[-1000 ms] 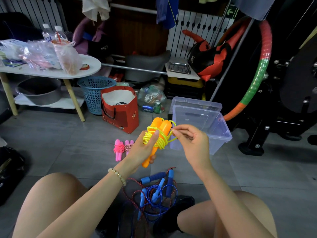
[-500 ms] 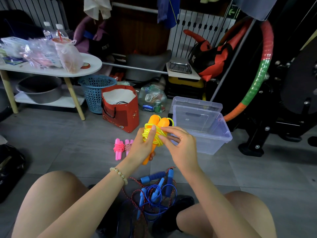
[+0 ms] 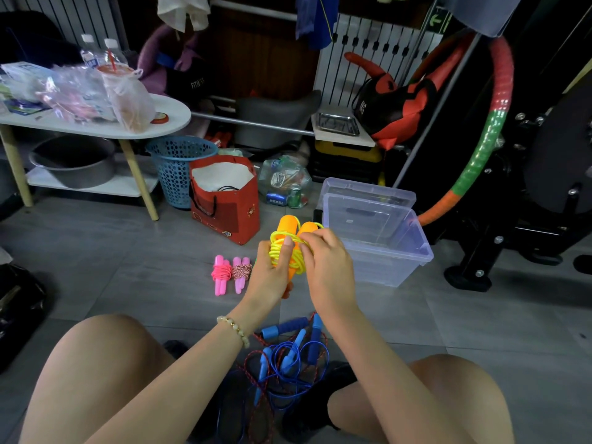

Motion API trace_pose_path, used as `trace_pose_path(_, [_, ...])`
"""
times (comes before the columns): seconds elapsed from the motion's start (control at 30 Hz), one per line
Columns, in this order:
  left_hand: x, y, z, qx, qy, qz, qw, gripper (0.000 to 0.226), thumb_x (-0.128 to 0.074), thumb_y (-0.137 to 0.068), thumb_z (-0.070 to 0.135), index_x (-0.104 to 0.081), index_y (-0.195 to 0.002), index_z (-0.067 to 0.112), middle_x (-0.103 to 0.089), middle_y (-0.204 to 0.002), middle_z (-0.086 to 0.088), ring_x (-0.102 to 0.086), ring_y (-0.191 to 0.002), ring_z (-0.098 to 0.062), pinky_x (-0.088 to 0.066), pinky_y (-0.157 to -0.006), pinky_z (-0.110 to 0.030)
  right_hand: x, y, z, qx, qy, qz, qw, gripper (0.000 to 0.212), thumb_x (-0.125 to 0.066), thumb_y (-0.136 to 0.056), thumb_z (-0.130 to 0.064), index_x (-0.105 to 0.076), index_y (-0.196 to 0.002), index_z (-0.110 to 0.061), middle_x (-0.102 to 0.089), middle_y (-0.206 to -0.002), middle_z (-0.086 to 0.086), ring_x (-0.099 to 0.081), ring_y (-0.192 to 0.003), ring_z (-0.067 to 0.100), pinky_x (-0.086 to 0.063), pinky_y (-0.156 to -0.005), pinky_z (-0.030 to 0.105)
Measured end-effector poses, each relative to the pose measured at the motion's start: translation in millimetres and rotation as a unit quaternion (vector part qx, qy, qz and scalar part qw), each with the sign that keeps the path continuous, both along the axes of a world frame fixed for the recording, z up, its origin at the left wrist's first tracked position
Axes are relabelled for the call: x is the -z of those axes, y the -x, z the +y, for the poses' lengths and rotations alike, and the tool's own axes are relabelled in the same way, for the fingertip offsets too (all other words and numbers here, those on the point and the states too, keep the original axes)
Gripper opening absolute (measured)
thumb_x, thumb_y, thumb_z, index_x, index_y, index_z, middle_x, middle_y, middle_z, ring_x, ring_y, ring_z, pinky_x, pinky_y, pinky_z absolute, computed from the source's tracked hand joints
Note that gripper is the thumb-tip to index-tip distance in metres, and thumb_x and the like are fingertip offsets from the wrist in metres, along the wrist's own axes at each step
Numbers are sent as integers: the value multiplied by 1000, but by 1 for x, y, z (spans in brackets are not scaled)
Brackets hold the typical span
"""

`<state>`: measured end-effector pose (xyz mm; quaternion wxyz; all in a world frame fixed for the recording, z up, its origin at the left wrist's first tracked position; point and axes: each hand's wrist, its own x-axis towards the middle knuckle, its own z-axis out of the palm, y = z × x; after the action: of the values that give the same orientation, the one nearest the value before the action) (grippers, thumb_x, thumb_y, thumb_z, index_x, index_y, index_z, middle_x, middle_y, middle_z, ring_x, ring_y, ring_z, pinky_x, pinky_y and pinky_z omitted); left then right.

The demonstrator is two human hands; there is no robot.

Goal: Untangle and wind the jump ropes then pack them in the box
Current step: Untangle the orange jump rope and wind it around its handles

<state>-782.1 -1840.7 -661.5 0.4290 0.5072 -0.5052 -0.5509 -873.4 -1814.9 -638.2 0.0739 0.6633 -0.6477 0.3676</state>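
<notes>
My left hand [image 3: 273, 277] grips the two orange handles [image 3: 288, 226] of a jump rope, its thumb laid over the yellow cord [image 3: 279, 249] wound round them. My right hand [image 3: 326, 267] pinches that cord at the bundle's right side. Two wound pink jump ropes [image 3: 229, 273] lie side by side on the floor to the left. Tangled blue jump ropes [image 3: 288, 354] with a red-speckled cord sit on the floor between my knees. An open clear plastic box [image 3: 378, 238] stands on the floor to the right, with its lid behind it.
A red paper bag [image 3: 224, 200] and a blue basket [image 3: 179, 168] stand behind the pink ropes. A white low table [image 3: 96, 126] with bags is at the left. A striped hoop [image 3: 480, 136] and black gym equipment rise at the right. My bare knees frame the bottom.
My right hand has come in from the right and closed against the orange-handled bundle, drawing the loose yellow cord tight onto it. The left hand holds the handles as before.
</notes>
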Motion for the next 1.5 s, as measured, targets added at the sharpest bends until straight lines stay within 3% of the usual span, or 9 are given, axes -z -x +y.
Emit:
trace_pose_path(0.1, [-4, -6, -5, 18, -11, -28, 999, 41, -40, -93, 54, -42, -106, 15, -53, -62, -8, -48, -40, -14, -39, -37, -23, -5, 2, 1, -35, -16, -11, 999, 19, -57, -90, -11, -67, -105, -3, -63, -98, 11, -62, -84, 24, -51, -70, 35])
trace_pose_path(0.27, [-6, -12, -7, 25, -10, -61, 998, 46, -41, -90, 59, -47, -105, 16, -51, -59, -4, -48, -41, -13, -38, -39, -23, -6, 12, 1, -100, -88, -160, 978, 13, -57, -93, -17, -66, -99, -10, -66, -91, -2, -59, -81, 8, -51, -75, 28])
trace_pose_path(0.47, [-1, -10, -6, 36, -58, -7, 998, 50, -39, -88, 65, -47, -102, 18, -52, -66, -6, -46, -41, -12, -37, -40, -23, -4, 16, 2, -139, -170, -374, 901, 16, -65, -87, -18, -52, -92, -26, -66, -86, -1, -60, -83, 5, -46, -78, 18])
trace_pose_path(0.57, [4, -10, -4, 45, -65, 2, 997, 51, -39, -87, 66, -48, -102, 18, -54, -65, -3, -46, -42, -12, -37, -39, -23, 3, 21, 5, -130, -179, -371, 902, 27, -75, -79, -19, -52, -93, -23, -66, -90, -3, -61, -89, 7, -49, -82, 24])
trace_pose_path(0.83, [6, -13, -3, 50, -38, -11, 998, 49, -42, -87, 64, -49, -103, 18, -50, -62, -5, -46, -43, -13, -36, -39, -22, 2, 28, 4, -158, -216, -430, 862, 8, -64, -88, -16, -57, -91, -18, -66, -81, -2, -60, -75, 0, -46, -77, 19])
trace_pose_path(1.1, [7, 8, 1, -55, 0, 29, 998, 34, -55, -90, 47, -48, -94, 13, -52, -60, -5, -44, -37, -13, -32, -33, -20, 12, 9, 3, -36, -165, -316, 934, 13, -47, -98, -21, -52, -107, -13, -59, -88, -2, -53, -75, 7, -41, -63, 15])
trace_pose_path(1.23, [12, 13, 2, -81, 5, 51, 995, 27, -57, -90, 42, -46, -88, 18, -52, -59, -4, -44, -37, -12, -33, -33, -21, 25, 3, 2, -8, -140, -397, 907, 14, -57, -93, -22, -60, -102, -12, -65, -94, 4, -60, -85, 13, -48, -73, 22])
trace_pose_path(1.4, [17, 8, 2, -83, 20, 40, 996, 24, -59, -90, 42, -47, -87, 21, -52, -62, -2, -45, -42, -12, -34, -35, -20, 32, 5, 3, 8, -143, -460, 876, 11, -67, -86, -23, -67, -92, -14, -67, -89, 9, -63, -78, 14, -47, -64, 12])
trace_pose_path(1.5, [17, 10, 1, -83, 22, 38, 996, 23, -58, -90, 42, -48, -89, 22, -53, -63, -3, -46, -41, -13, -34, -34, -20, 29, 4, 3, 26, -101, -391, 914, 14, -68, -85, -20, -71, -95, -11, -68, -89, 3, -63, -82, 13, -48, -72, 14])
